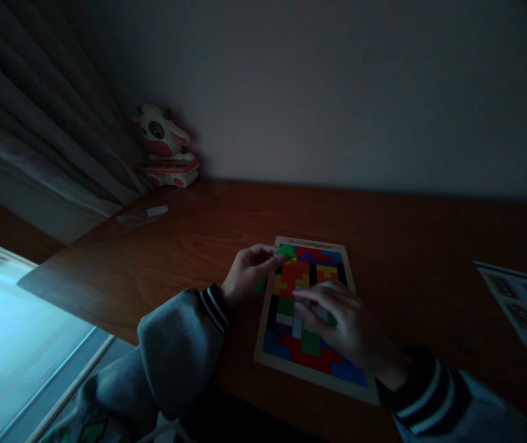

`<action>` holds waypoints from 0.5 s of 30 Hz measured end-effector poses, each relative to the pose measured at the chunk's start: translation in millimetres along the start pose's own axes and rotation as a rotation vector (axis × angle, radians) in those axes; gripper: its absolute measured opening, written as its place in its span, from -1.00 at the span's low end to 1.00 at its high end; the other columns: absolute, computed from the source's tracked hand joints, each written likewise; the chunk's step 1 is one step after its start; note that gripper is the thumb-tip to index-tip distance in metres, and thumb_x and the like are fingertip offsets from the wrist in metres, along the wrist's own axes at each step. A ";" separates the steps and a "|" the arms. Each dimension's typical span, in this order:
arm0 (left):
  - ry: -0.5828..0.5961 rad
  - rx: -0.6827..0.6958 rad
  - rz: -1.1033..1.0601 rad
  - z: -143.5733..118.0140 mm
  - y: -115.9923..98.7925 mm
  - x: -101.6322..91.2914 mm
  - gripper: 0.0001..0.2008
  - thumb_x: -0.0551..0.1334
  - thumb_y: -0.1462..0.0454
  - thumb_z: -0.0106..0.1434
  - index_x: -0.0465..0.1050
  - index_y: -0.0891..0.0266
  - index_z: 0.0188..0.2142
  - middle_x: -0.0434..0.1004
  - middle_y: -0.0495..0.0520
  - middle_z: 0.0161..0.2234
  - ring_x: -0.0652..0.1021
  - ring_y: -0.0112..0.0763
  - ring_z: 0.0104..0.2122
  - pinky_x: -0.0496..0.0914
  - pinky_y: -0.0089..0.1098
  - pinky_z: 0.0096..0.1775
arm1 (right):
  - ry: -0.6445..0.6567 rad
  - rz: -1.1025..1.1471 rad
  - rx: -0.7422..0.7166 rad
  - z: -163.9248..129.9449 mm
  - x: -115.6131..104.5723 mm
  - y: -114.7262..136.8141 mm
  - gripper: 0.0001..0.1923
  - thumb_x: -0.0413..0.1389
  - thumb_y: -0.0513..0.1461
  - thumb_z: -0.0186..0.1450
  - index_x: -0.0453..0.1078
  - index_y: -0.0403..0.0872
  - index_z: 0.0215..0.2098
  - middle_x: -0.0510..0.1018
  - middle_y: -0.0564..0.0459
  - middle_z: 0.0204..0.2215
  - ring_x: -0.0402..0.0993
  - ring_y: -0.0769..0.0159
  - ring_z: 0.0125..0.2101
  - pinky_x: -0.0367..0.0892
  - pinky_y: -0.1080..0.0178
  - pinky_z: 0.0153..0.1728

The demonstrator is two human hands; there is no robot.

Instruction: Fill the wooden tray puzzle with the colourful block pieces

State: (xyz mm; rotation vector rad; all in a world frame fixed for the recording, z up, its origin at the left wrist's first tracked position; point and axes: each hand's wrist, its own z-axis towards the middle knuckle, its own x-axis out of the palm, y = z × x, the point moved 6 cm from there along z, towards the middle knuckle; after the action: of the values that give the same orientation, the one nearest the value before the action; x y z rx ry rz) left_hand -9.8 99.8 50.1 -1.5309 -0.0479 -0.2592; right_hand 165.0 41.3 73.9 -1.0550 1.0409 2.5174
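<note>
My left hand (250,271) pinches a small green puzzle piece (285,251) between thumb and fingers, over the upper left of a wooden block puzzle board (307,371). My right hand (337,317) is above the board's middle and right side, fingers bent, with a gap between thumb and forefinger and nothing visible in it. Red, yellow, blue, green, black and white pieces lie in the board's frame. Some of them are hidden under my right hand. Another green piece (260,286) shows on the table beside the board, partly covered by my left wrist.
A cow-shaped toy (164,147) with a keyboard stands at the back left of the brown wooden table (406,246). A small white object (157,210) lies near it. At the right is a printed picture sheet (522,307). Curtains (37,111) hang at the left.
</note>
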 end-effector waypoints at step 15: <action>0.287 0.328 0.702 -14.5 -24.9 16.1 -0.77 0.34 0.16 0.20 0.57 0.20 -0.18 0.60 0.09 -0.31 0.50 -0.40 -0.39 0.37 -0.41 -0.32 | -0.187 0.256 0.351 -1.9 -13.1 -36.7 -0.80 0.12 -0.08 0.33 0.47 0.00 -0.18 0.62 0.01 -0.26 0.57 0.25 -0.25 0.49 0.21 -0.23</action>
State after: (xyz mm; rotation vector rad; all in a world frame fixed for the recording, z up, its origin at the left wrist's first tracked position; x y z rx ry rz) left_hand -0.9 82.7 76.9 -1.0918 0.6353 0.0925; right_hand 191.7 67.4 62.8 -0.6102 1.5684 2.4278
